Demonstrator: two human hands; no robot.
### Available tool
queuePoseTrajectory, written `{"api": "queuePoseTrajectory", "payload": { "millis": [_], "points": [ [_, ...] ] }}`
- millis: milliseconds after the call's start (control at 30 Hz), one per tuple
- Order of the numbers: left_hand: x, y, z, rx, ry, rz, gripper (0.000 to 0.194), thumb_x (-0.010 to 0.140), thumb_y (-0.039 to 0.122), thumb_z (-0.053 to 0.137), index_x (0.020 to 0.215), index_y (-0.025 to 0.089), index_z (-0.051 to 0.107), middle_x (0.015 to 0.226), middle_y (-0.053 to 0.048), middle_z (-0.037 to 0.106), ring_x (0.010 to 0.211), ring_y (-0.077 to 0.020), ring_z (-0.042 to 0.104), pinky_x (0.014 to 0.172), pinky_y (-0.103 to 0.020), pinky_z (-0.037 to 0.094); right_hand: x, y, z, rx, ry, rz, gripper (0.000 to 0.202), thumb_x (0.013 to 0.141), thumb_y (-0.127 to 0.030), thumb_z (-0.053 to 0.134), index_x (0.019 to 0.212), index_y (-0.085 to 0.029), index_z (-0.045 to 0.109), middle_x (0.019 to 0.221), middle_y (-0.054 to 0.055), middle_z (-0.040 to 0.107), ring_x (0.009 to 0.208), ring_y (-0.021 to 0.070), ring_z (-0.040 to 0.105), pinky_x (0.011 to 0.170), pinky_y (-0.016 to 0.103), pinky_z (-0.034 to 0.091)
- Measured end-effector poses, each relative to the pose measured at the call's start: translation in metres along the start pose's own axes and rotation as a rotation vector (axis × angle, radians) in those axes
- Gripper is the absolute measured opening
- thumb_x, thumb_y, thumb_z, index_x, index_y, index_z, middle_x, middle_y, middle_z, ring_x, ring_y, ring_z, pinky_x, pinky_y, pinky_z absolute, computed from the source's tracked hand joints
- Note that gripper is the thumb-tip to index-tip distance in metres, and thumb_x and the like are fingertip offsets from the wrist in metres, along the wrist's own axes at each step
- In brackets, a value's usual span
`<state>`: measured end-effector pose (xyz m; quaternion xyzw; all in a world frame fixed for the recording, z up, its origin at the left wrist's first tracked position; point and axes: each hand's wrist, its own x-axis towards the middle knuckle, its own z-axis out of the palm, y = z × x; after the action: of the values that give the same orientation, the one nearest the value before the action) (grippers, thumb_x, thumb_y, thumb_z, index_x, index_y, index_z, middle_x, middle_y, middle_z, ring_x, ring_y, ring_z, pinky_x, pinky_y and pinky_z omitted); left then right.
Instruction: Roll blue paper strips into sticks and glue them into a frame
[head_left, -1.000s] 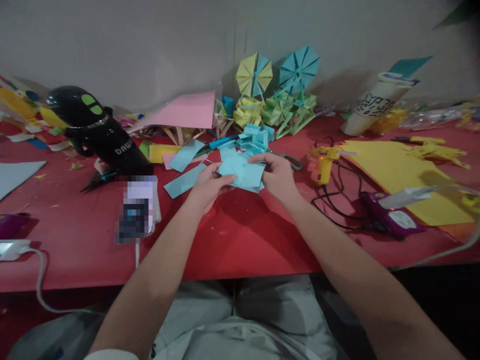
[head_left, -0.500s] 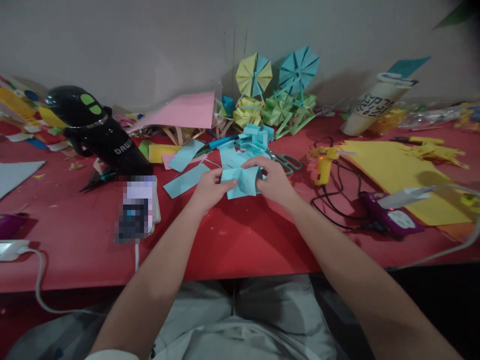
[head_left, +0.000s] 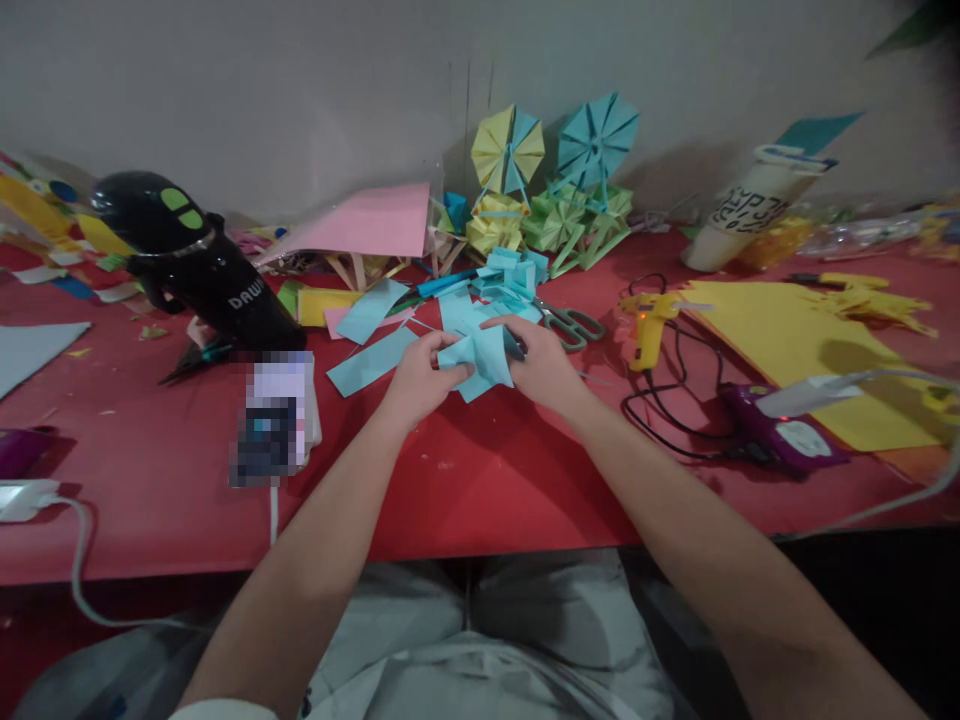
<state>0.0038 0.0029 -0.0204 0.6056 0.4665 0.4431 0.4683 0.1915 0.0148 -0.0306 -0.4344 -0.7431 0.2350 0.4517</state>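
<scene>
Seen from the head camera, a person seated at a red worktop [head_left: 480,480] holds a folded piece of light-blue paper [head_left: 484,357] between both hands, just above the surface near the middle of the worktop. The left hand [head_left: 421,378] pinches the paper's left edge, its fingers [head_left: 450,372] closed on the fold, while the right hand [head_left: 541,362] grips the right side with fingers curled over the top. Just behind the hands lie loose light-blue paper pieces [head_left: 375,335] and a small heap of folded blue strips [head_left: 510,275], with a pair of scissors [head_left: 568,323] touching the heap's right edge. Further back, against the wall, stand paper pinwheels in yellow [head_left: 508,150], blue [head_left: 598,135] and green [head_left: 577,220], beside a pink sheet [head_left: 367,222]. To the right rest a yellow glue gun [head_left: 649,322], its black cable looping toward a purple power strip [head_left: 784,438], and a large yellow sheet [head_left: 795,345]. To the left a black appliance [head_left: 195,262] lies tilted on the worktop, well apart from the hands, and a white cable [head_left: 79,570] trails off the near edge.
</scene>
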Motion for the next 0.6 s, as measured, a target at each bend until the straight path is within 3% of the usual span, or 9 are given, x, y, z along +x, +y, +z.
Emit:
{"api": "queuePoseTrajectory", "payload": {
  "millis": [133, 300, 433, 533, 600],
  "points": [
    [0.000, 0.002, 0.000, 0.072, 0.018, 0.028, 0.031, 0.066, 0.020, 0.075, 0.096, 0.017, 0.069, 0.095, -0.005, 0.073, 0.087, -0.0206, 0.068, 0.073, -0.030, 0.053, 0.000, 0.001, 0.003, 0.066, 0.093, 0.050, 0.027, 0.078, -0.027, 0.068, 0.104, -0.023, 0.060, 0.090, 0.003, 0.066, 0.080, 0.0172, 0.061, 0.071, 0.032, 0.050],
    [0.001, 0.001, -0.001, 0.072, 0.105, 0.024, 0.022, 0.069, 0.023, 0.073, 0.090, 0.017, 0.070, 0.090, -0.005, 0.074, 0.085, -0.0211, 0.070, 0.071, -0.029, 0.052, 0.002, -0.003, 0.003, 0.060, 0.150, 0.019, 0.018, 0.081, -0.033, 0.069, 0.088, -0.024, 0.055, 0.085, 0.001, 0.061, 0.078, 0.0159, 0.057, 0.068, 0.031, 0.050],
    [0.002, -0.003, -0.003, 0.062, 0.174, -0.014, 0.020, 0.068, 0.025, 0.076, 0.085, 0.017, 0.068, 0.080, -0.004, 0.072, 0.078, -0.0192, 0.068, 0.066, -0.028, 0.049, 0.002, -0.007, 0.000, 0.021, 0.096, -0.063, 0.015, 0.089, -0.038, 0.062, 0.086, -0.023, 0.060, 0.096, 0.005, 0.063, 0.088, 0.0187, 0.060, 0.073, 0.034, 0.053],
    [0.002, -0.005, -0.003, 0.054, 0.195, -0.043, 0.019, 0.068, 0.026, 0.076, 0.082, 0.017, 0.067, 0.075, -0.002, 0.069, 0.069, -0.0168, 0.064, 0.063, -0.027, 0.047, 0.002, -0.010, 0.000, 0.042, 0.028, -0.110, 0.031, 0.098, -0.049, 0.048, 0.092, -0.023, 0.065, 0.107, 0.008, 0.065, 0.103, 0.0218, 0.062, 0.082, 0.038, 0.053],
    [0.003, -0.005, -0.003, 0.049, 0.209, -0.052, 0.018, 0.068, 0.026, 0.076, 0.080, 0.017, 0.066, 0.072, -0.002, 0.068, 0.067, -0.0158, 0.062, 0.061, -0.027, 0.046, 0.001, -0.011, 0.002, 0.034, 0.002, -0.123, 0.036, 0.098, -0.055, 0.049, 0.096, -0.023, 0.065, 0.110, 0.009, 0.065, 0.107, 0.0229, 0.061, 0.087, 0.038, 0.053]
  ]
}}
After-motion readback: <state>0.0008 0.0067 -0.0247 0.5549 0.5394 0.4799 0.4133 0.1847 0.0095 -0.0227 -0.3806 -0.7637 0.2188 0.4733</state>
